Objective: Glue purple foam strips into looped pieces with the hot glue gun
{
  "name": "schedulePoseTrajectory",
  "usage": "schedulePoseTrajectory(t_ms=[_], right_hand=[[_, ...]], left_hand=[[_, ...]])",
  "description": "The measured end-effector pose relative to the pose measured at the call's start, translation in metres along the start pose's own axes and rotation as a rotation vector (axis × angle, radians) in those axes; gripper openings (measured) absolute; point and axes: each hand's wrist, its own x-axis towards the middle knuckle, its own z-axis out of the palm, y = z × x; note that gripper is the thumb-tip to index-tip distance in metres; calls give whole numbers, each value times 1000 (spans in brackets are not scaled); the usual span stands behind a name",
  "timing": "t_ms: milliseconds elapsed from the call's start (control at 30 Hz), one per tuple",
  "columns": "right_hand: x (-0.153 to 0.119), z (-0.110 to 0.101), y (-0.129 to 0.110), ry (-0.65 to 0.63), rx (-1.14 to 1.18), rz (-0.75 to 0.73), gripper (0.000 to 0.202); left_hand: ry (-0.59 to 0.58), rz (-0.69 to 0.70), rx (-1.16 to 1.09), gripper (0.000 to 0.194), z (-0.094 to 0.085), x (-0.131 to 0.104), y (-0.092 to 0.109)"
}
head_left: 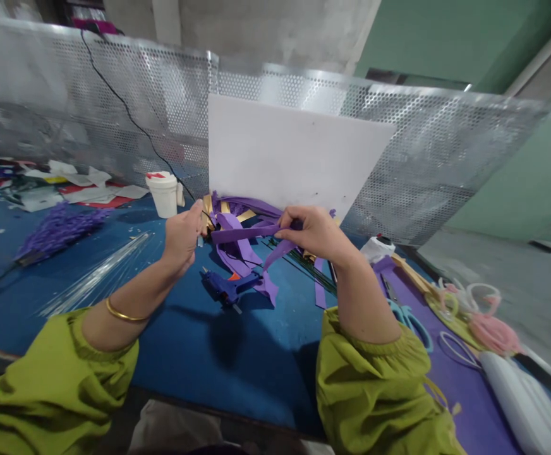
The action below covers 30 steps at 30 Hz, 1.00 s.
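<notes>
My right hand point(316, 232) pinches one end of a purple strip point(247, 233), which looks like foam or ribbon and stretches leftward above the table. My left hand point(181, 234) is closed beside a heap of purple and gold strips; what its fingers grip is hidden, though a small pale tip point(200, 241) shows just below them. A blue glue gun point(230, 285) with an orange trigger lies on the blue table point(266, 354) below and between the hands. Behind my right hand, thin green stems point(316, 270) lie across the table.
A white cup point(163, 194), purple flower spike point(62, 230) and clear thin sticks point(98, 275) are left. Paper scraps point(86, 183) lie behind. A white board point(289, 151) leans on perforated metal point(427, 158). Blue-handled scissors point(411, 319) and pink coils point(493, 333) lie right.
</notes>
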Motion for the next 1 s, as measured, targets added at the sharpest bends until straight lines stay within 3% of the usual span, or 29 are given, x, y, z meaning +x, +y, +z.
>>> schedulePoseTrajectory(t_ms=[67, 100, 167, 267, 367, 467, 633, 1000], right_hand=[[0, 0, -1, 1, -10, 5, 14], [0, 1, -2, -1, -15, 12, 14], [0, 2, -3, -5, -18, 22, 15], [1, 7, -4, -14, -20, 32, 15], [4, 14, -5, -20, -33, 29, 16], [5, 20, -6, -26, -48, 8, 17], [7, 27, -10, -37, -78, -19, 18], [10, 42, -16, -43, -88, -13, 19]], left_hand=[[21, 13, 17, 49, -1, -1, 1], [-12, 50, 27, 37, -1, -2, 2], [-151, 132, 42, 22, -1, -6, 4], [-373, 194, 172, 33, -1, -13, 7], [-487, 359, 442, 24, -2, -16, 6], [-520, 507, 598, 17, -4, -15, 5], [-486, 560, 661, 21, -4, -17, 8], [-555, 400, 461, 29, 0, -30, 13]])
